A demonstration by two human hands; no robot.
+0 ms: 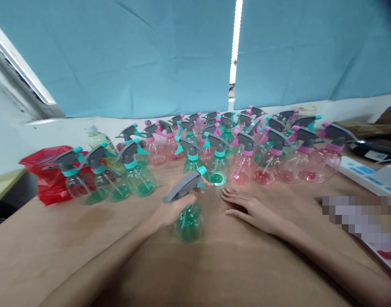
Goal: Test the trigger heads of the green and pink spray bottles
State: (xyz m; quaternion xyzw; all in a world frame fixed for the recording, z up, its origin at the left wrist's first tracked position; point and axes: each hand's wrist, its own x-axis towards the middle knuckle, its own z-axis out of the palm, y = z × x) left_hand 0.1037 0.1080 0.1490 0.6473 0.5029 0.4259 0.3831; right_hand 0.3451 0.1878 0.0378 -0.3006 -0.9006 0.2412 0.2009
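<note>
My left hand (179, 207) is closed round the neck of a green spray bottle (189, 224), just under its grey trigger head with a turquoise nozzle. The bottle is upright, near the middle of the table; whether its base touches the wood I cannot tell. Palm down, my right hand (249, 209) rests on the table to the right of it, fingers stretched out and holding nothing. Beyond my fingertips stands another green spray bottle (217, 170), with a pink spray bottle (242, 168) beside it.
Several more green and pink spray bottles crowd the back. On the left are three green ones, a red plastic bag (51, 183) and a capped bottle (97, 138). A white power strip (365, 172) and a black device (374, 149) lie right. Blue cloth (144, 59) hangs behind.
</note>
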